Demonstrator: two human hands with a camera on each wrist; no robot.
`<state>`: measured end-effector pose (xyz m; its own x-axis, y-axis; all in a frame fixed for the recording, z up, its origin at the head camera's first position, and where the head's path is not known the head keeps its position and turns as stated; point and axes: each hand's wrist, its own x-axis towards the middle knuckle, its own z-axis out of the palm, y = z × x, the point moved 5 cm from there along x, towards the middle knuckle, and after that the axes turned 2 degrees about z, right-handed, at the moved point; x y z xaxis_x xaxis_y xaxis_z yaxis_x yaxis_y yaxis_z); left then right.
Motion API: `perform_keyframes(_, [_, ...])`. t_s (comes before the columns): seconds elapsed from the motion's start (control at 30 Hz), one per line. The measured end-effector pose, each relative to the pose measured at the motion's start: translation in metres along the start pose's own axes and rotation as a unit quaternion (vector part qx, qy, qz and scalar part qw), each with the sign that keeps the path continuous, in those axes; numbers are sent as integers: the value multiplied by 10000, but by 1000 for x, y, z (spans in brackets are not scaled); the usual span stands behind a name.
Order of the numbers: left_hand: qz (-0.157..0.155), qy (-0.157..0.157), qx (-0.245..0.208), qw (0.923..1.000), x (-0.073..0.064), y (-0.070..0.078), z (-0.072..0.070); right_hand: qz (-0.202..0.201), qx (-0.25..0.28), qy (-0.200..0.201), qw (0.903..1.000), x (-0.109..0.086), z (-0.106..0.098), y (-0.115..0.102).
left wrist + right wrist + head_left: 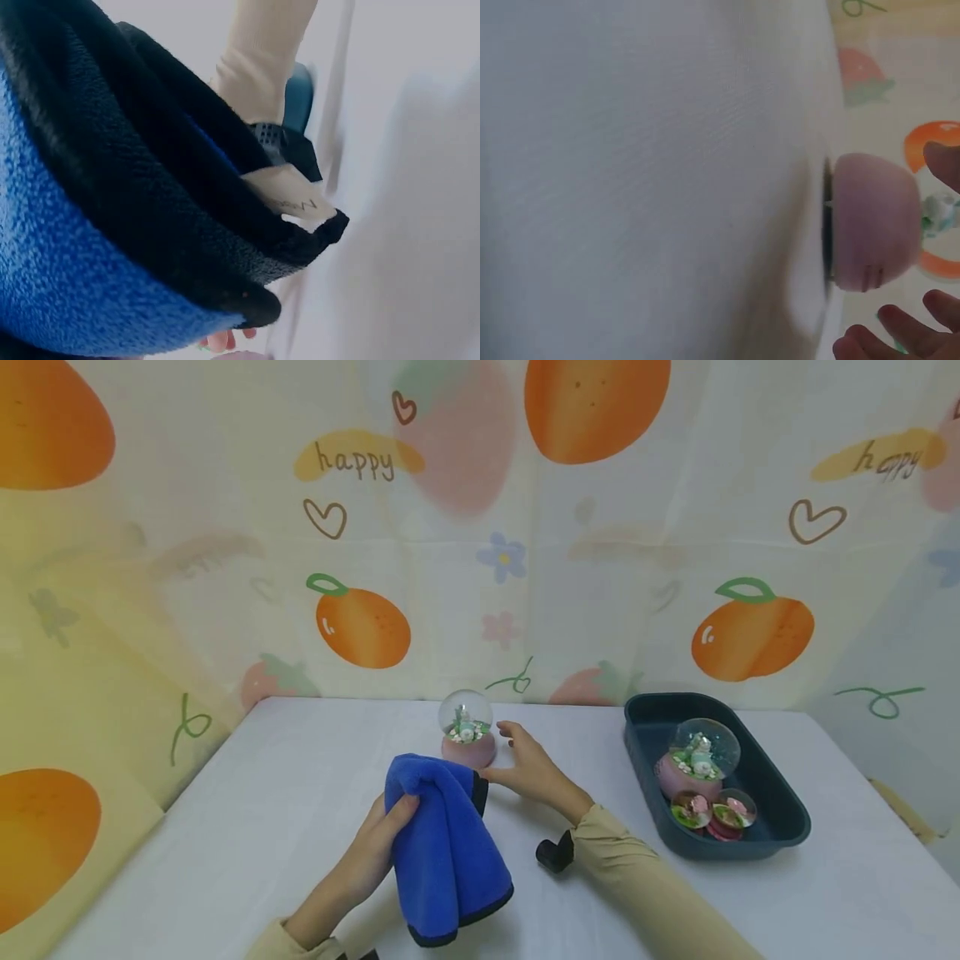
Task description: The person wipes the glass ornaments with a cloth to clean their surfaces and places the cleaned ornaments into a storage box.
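L hand [371, 852] has a blue cloth [450, 852] pinched, thumb over the folds. R hand [534, 768] is by the globe [467, 728], fingers & thumb apart; can't tell re contact. Globe's upright on the table [315, 760], nr the back edge, left of the tray [780, 827]. Dome [465, 702] looks like glass: prob. slick, fragile, bit heavy. Best grip: round the pink base [468, 752]. Cloth's prob. soft, light, floppy.

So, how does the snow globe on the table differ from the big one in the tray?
The table globe stands upright on the tabletop; the tray globe appears to lean in the tray. The table globe is near the right hand; the tray globe sits beside two small globes. Both have clear domes and pink bases.
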<state>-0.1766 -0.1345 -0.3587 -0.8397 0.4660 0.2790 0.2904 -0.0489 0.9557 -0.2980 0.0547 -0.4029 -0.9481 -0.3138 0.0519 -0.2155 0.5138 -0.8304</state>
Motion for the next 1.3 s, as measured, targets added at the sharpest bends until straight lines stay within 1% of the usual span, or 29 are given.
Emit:
perform_keyframes(0.13, [22,-2,175,9998,0,0,0,96,153,-104,9998,13,8,3])
perform_keyframes(0.27, [67,-46,508,9987,0,-1,1,11,266,-176,9995,24,16,2])
perform_keyframes(0.33, [162,-132,681,9975,0,-2,3,15,335,-190,9993,29,18,2])
perform_keyframes(0.4, [303,-205,847,9957,0,-2,6,134,387,-177,9990,31,19,2])
perform_keyframes(0.53, [524,-342,952,9935,1,-1,11,404,633,-188,9970,37,20,4])
perform_keyframes(0.6, [611,-362,966,9928,1,-1,12,428,692,-187,9965,40,19,4])
perform_keyframes(0.67, [619,-366,971,9927,1,-2,13,447,656,-171,9967,41,19,4])
perform_keyframes(0.8, [553,-377,1041,9923,1,-4,11,471,318,-185,9982,40,17,1])
perform_keyframes(0.93, [335,-499,1059,9926,0,-6,13,462,-20,-242,9986,35,11,0])
perform_keyframes(1.0, [308,-565,1047,9924,0,-6,13,412,-95,-251,9988,31,7,0])
perform_keyframes(1.1, [390,-610,1071,9916,2,-6,14,231,-173,-272,9992,26,2,1])
perform_keyframes(1.2, [392,-624,1093,9913,3,-7,14,28,-161,-447,9989,20,-1,3])
perform_keyframes(1.3, [298,-624,1104,9915,2,-7,14,-38,-90,-668,9977,13,-1,5])
